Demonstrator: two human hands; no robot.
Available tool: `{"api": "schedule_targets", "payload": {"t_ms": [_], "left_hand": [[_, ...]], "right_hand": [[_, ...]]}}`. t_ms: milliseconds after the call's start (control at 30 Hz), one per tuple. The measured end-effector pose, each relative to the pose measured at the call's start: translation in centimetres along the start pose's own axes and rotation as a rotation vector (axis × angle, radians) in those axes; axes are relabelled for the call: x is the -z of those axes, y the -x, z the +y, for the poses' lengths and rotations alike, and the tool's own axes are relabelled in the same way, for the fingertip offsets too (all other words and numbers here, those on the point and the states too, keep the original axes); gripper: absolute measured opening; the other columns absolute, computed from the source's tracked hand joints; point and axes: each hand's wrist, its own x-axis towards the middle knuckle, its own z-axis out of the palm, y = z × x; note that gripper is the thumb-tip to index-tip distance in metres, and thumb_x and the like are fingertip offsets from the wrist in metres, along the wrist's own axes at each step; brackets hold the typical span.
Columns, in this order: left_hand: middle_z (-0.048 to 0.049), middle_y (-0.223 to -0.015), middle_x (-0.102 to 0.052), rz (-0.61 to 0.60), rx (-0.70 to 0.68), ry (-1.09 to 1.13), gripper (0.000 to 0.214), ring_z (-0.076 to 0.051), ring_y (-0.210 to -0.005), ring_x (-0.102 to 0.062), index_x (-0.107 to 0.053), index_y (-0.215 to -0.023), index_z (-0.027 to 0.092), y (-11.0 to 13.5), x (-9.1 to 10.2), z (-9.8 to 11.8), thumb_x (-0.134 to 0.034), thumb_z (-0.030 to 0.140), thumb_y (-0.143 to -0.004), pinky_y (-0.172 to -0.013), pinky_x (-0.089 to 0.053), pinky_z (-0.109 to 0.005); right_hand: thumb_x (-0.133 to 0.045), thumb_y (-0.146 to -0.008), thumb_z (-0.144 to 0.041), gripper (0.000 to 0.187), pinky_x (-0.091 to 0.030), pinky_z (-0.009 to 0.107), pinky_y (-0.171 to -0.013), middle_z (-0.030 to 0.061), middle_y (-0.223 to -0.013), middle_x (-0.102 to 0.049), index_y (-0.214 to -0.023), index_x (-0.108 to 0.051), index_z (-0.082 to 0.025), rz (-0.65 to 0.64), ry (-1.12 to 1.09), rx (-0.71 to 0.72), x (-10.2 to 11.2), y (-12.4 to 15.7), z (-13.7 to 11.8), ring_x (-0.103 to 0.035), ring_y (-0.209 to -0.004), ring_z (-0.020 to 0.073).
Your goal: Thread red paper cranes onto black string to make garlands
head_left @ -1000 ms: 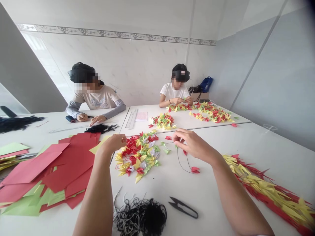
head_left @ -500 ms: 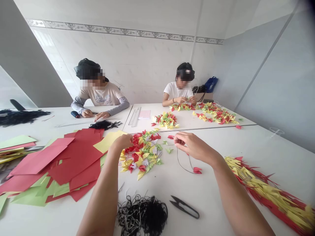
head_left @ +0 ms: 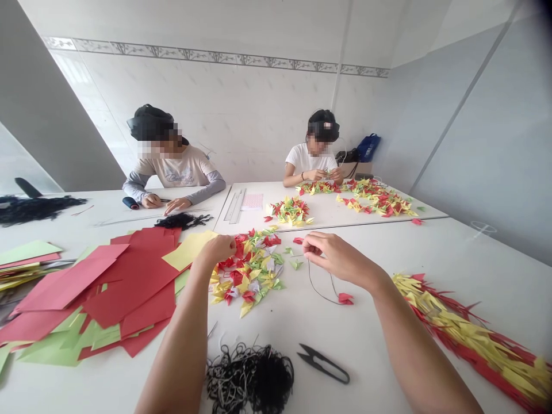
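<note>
My left hand (head_left: 219, 248) is closed at the left edge of a pile of folded paper cranes (head_left: 254, 267) in red, yellow, green and white. Whatever its fingers pinch is hidden behind the hand. Right of the pile, my right hand (head_left: 328, 253) is pinched shut above the table on a thin needle (head_left: 296, 256) that points left. Dark thread (head_left: 316, 290) hangs from these fingers in a loop, and a red paper crane (head_left: 345, 298) sits at its lower end on the table. A few loose cranes lie between the hands.
Thread snips (head_left: 323, 363) and a tangle of black thread (head_left: 254, 376) lie in front. Coloured paper sheets (head_left: 133, 282) spread at left; strung cranes (head_left: 470, 339) run along the right. Two people sit opposite, near a crane pile (head_left: 291, 211) and rulers (head_left: 235, 206).
My left hand has shifted very slightly right over the crane pile. My right hand stays almost in place, and the view has moved a little.
</note>
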Motion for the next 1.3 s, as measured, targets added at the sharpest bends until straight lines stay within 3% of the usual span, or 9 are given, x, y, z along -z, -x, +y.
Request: {"api": "schedule_targets", "payload": {"t_ms": [200, 400, 500, 600, 700, 933, 1133, 1300], "left_hand": [[-0.0065, -0.085, -0.070, 0.135, -0.041, 0.001, 0.011, -0.021, -0.076, -0.061, -0.059, -0.085, 0.021, 1.5, 3.4, 0.7, -0.048, 0.026, -0.085, -0.061, -0.037, -0.029], [-0.0026, -0.087, -0.070, 0.184, -0.244, 0.274, 0.021, -0.015, -0.066, -0.060, -0.058, -0.108, 0.022, 3.6, 5.5, 3.9, -0.047, 0.031, -0.092, -0.058, -0.042, -0.025], [-0.0004, -0.076, -0.067, 0.200, -0.293, 0.324, 0.024, -0.013, -0.059, -0.056, -0.064, -0.108, 0.023, 4.7, 6.3, 5.4, -0.046, 0.031, -0.094, -0.055, -0.041, -0.025], [-0.0014, -0.083, -0.069, 0.230, -0.357, 0.358, 0.023, -0.014, -0.067, -0.060, -0.069, -0.103, 0.023, 5.7, 7.0, 6.5, -0.049, 0.029, -0.092, -0.064, -0.046, -0.026], [-0.0034, -0.094, -0.072, 0.270, -0.443, 0.361, 0.022, -0.016, -0.079, -0.063, -0.073, -0.096, 0.022, 6.4, 7.4, 7.4, -0.052, 0.024, -0.090, -0.075, -0.049, -0.027], [-0.0035, -0.096, -0.070, 0.228, -0.594, 0.335, 0.031, -0.015, -0.078, -0.060, -0.074, -0.098, 0.023, 7.8, 7.7, 9.3, -0.043, 0.020, -0.095, -0.071, -0.045, -0.027], [-0.0027, -0.093, -0.065, 0.181, -0.604, 0.371, 0.032, -0.013, -0.073, -0.055, -0.066, -0.111, 0.024, 8.9, 8.0, 10.4, -0.040, 0.017, -0.094, -0.065, -0.042, -0.026], [-0.0023, -0.088, -0.064, 0.206, -0.610, 0.345, 0.028, -0.014, -0.073, -0.054, -0.065, -0.109, 0.023, 9.3, 8.1, 10.6, -0.043, 0.018, -0.092, -0.067, -0.043, -0.027]], "right_hand": [[-0.047, -0.095, -0.013, 0.019, -0.041, 0.029, -0.067, 0.0003, -0.086, -0.061, -0.080, -0.051, -0.023, 0.065, -0.001, 0.055, -0.3, 0.0, 0.2, -0.055, -0.075, 0.0160], [-0.047, -0.097, -0.012, 0.015, -0.042, 0.027, -0.066, 0.0009, -0.094, -0.062, -0.090, -0.055, -0.022, 0.126, -0.013, 0.093, -0.7, -0.3, 0.1, -0.056, -0.072, 0.0131], [-0.048, -0.099, -0.014, 0.013, -0.043, 0.026, -0.066, 0.0011, -0.094, -0.059, -0.092, -0.056, -0.022, 0.190, -0.042, 0.122, -0.9, -0.4, -0.2, -0.056, -0.071, 0.0123], [-0.047, -0.100, -0.015, 0.013, -0.043, 0.026, -0.066, 0.0019, -0.094, -0.057, -0.092, -0.056, -0.021, 0.245, -0.060, 0.152, -1.2, -0.6, -0.4, -0.055, -0.071, 0.0122], [-0.048, -0.100, -0.017, 0.013, -0.045, 0.027, -0.068, 0.0023, -0.093, -0.058, -0.092, -0.057, -0.022, 0.306, -0.080, 0.172, -1.6, -0.7, -0.6, -0.055, -0.072, 0.0128], [-0.048, -0.100, -0.020, 0.012, -0.045, 0.027, -0.065, 0.0035, -0.095, -0.058, -0.093, -0.058, -0.022, 0.384, -0.079, 0.173, -2.2, -1.0, -0.6, -0.055, -0.071, 0.0131], [-0.047, -0.101, -0.023, 0.014, -0.046, 0.027, -0.065, 0.0041, -0.097, -0.060, -0.094, -0.059, -0.023, 0.416, -0.045, 0.144, -2.5, -1.1, -0.6, -0.052, -0.066, 0.0127], [-0.047, -0.101, -0.022, 0.014, -0.047, 0.027, -0.066, 0.0042, -0.097, -0.060, -0.093, -0.059, -0.023, 0.441, -0.036, 0.156, -2.5, -1.1, -0.7, -0.054, -0.067, 0.0129]]}}
